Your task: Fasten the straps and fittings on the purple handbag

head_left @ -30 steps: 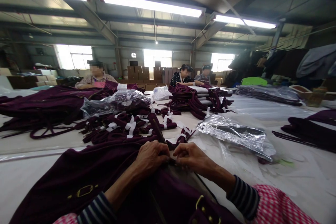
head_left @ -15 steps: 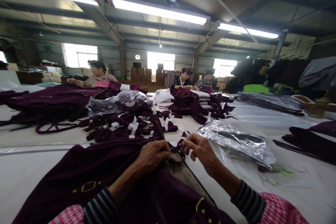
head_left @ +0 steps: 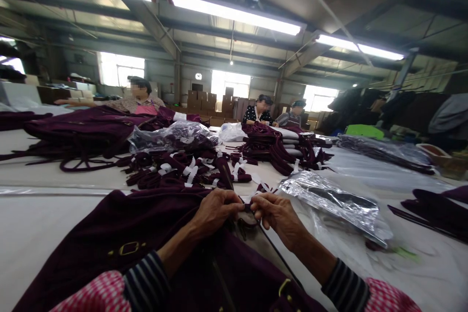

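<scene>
A dark purple fabric bag (head_left: 175, 248) with brass-coloured buckles lies across the table in front of me. My left hand (head_left: 217, 210) rests over its upper edge, thumb and fingers pinched together. Close beside it, my right hand (head_left: 278, 215) is closed in a pinch too. A short piece of dark purple strap (head_left: 247, 208) spans the small gap between my fingertips, with both hands on it. Below it hangs a loop of the same strap, over the bag's beige inside (head_left: 252, 236). The strap's ends are hidden by my fingers.
Bundled purple straps with white paper bands (head_left: 179, 168) lie just beyond the bag. Clear plastic bags (head_left: 332, 200) are at the right. Stacked purple bags (head_left: 87, 129) and a strap pile (head_left: 281, 144) stand farther back. Several people sit across the table.
My right hand has moved left, close to my left hand, and its fingers have closed on the strap. The view has shifted slightly. A co-worker at the left has stretched an arm out.
</scene>
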`<state>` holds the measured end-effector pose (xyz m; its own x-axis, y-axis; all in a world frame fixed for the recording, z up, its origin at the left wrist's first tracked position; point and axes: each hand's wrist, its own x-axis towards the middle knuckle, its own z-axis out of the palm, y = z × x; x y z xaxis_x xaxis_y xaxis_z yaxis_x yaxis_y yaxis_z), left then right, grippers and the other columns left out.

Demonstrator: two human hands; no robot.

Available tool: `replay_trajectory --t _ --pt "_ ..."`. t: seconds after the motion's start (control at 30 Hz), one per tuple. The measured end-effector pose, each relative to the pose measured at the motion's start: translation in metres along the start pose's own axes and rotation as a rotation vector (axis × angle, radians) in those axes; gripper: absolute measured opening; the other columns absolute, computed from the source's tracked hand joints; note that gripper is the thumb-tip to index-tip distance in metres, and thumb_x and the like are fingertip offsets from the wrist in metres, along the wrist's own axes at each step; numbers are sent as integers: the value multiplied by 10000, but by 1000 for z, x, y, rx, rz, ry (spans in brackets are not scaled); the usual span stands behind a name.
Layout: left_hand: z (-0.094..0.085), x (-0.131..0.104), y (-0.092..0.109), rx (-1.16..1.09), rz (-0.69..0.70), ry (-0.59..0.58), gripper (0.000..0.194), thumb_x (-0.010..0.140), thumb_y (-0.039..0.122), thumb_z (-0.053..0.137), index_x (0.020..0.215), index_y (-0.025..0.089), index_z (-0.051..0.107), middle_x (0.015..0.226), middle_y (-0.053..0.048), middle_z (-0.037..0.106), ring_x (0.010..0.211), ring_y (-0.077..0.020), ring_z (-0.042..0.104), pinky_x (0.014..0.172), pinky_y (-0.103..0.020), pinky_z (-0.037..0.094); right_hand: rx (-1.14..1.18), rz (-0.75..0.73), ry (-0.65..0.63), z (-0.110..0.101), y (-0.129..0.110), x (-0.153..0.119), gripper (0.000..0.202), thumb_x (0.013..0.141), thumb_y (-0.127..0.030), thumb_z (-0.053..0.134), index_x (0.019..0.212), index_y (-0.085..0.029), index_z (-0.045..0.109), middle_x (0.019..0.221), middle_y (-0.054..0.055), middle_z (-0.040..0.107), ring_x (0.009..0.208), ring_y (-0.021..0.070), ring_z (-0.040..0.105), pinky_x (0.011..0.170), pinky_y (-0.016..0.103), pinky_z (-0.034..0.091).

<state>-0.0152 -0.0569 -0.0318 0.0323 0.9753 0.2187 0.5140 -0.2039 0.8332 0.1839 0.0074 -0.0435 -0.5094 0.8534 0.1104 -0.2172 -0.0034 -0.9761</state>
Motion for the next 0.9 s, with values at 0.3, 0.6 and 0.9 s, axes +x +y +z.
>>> replay_trajectory --t 0.3,0.6,0.9 --pt "-2 -3 3 13 34 -37 244 809 392 627 825 190 761 679 3 705 675 -159 621 659 -235 415 -106 -25 -70 10 3 -5 330 754 -408 832 775 -95 731 728 78 708 522 92 590 394 132 388" --pt "-3 -1 4 79 67 -76 215 792 351 616 790 187 756 683 11 693 682 -151 618 661 -228 409 -93 29 -86 13 4 -8 333 732 -411 833 752 -97 725 638 55 682 455 71 529 389 136 346" --pt "-3 -4 10 224 53 -86 187 762 297 602 793 213 766 708 18 712 713 -155 637 665 -237 387 -126 40 -110 11 9 -9 302 738 -384 811 737 -98 713 596 43 661 442 76 526 386 140 361"
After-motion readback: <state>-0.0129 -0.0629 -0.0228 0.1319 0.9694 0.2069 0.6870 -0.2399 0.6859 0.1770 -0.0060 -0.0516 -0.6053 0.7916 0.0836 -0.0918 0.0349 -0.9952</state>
